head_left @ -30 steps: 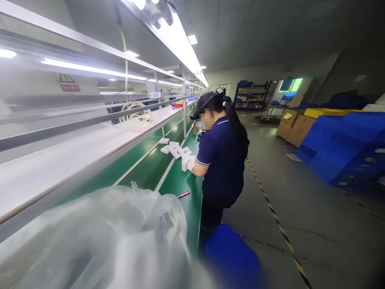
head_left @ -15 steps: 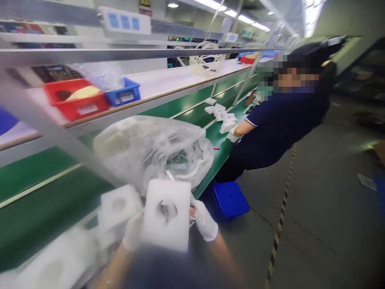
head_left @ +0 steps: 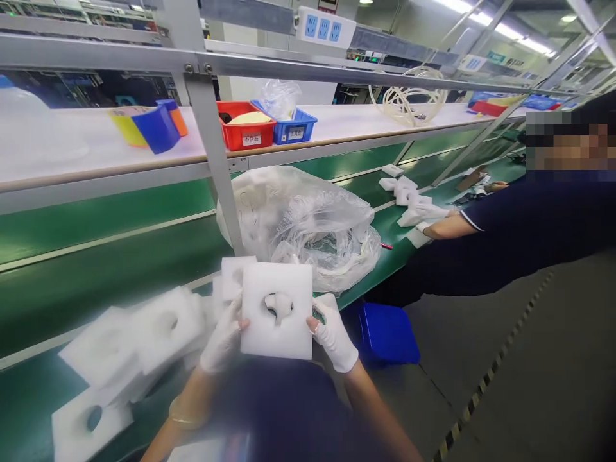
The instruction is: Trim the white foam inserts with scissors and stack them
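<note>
Between my gloved hands is a square white foam block [head_left: 296, 340] with a round cut-out in its middle; a pale shape shows inside the hole. My left hand [head_left: 224, 337] grips its left side, thumb on the face. My right hand [head_left: 334, 333] closes on the right side, its thumb against the edge. To the left, several similar foam blocks [head_left: 168, 324] with holes lie heaped on the green bench [head_left: 29, 340]. A large clear plastic bag [head_left: 327, 221] lies just beyond the held block, its mouth facing me.
A metal post [head_left: 209, 122] rises in front of the bag. On the shelf above stand a red bin [head_left: 248, 131] and a blue bin [head_left: 296, 128]. A blue stool [head_left: 389, 333] is at right. A co-worker [head_left: 520, 224] handles foam pieces [head_left: 409, 196] farther along.
The view has swung left, bringing more of the bench and foam heap into sight. The block stays between both hands, its face now squarer to me.
</note>
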